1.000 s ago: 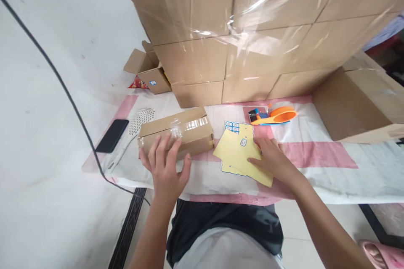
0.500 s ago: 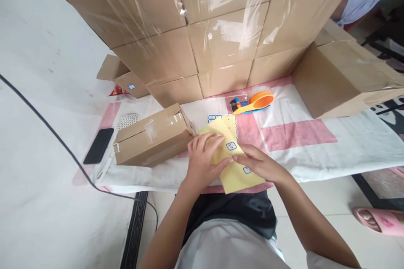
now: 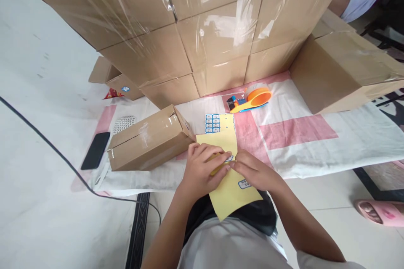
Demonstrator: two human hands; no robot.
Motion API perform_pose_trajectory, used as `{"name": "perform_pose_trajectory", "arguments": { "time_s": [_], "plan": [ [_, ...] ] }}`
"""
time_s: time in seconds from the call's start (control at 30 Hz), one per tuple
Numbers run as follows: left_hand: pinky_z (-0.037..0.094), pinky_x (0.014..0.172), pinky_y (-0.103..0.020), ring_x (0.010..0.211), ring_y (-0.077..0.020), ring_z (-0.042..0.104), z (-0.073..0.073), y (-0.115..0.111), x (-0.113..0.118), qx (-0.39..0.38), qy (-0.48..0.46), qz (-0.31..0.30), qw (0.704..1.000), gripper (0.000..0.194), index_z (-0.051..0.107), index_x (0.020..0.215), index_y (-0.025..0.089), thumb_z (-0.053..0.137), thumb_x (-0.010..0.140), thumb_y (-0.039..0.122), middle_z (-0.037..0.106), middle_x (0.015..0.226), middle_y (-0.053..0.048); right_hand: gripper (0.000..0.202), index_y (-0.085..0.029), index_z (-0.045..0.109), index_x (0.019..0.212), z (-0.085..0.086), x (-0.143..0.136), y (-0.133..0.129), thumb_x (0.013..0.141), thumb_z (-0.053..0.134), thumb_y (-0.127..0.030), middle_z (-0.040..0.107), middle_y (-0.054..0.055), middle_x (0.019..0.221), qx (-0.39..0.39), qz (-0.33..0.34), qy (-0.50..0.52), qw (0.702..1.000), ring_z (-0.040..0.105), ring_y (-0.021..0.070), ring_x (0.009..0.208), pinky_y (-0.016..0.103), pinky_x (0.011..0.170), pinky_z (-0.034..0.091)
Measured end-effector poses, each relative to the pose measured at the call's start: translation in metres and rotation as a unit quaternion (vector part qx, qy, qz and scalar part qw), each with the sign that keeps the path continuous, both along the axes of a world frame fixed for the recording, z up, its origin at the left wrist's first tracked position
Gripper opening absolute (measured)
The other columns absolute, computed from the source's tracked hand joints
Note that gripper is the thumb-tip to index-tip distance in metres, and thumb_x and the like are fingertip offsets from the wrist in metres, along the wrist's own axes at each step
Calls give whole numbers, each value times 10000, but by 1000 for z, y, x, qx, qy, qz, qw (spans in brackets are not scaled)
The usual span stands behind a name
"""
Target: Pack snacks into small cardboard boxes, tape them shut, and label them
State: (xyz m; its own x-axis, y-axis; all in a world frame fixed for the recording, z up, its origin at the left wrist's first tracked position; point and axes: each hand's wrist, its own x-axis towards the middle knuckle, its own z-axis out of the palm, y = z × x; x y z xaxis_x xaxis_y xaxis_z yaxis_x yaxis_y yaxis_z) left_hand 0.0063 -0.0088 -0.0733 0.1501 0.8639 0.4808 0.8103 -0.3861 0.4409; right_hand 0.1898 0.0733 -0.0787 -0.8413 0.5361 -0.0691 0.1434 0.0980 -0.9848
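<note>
Head cam: L hand (image 3: 205, 170) & R hand (image 3: 254, 168) both pinched the yellow sheet (image 3: 235, 195), fingertips meeting at a blue-edged label on it, sheet's near end past the table edge. Rel. to the taped box (image 3: 151, 138): sheet just R of it, label sheet (image 3: 220, 122) R too, orange tape gun (image 3: 255, 98) farther R & back, phone (image 3: 95, 150) just L, w/ stacked boxes (image 3: 186, 59) behind.

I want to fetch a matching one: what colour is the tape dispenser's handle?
The handle is bright orange; it shows best in the head view.
</note>
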Motion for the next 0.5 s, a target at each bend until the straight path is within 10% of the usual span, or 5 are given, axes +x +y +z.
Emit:
{"name": "perform_pose_trajectory", "arguments": {
  "time_s": [0.3,0.5],
  "plan": [
    [453,820,-351,898,-168,668,-17,-1,-17,-30,-176,-46,983,226,789,1140,261,600,1017,246,748,951,-44,405,-208,479,691,5,3,7,1067,389,-331,554,18,732,112,76,-27,990,538,174,731,303,702,452],
    [495,634,-255,585,-100,610,-38,-25,-31,48,-288,70,954,270,774,1200,250,617,993,175,711,678,23,361,-189,646,831,3,16,52,1021,436,-414,688,65,886,52,-1,-136,989,650,230,814,326,696,483]
  ]
}}
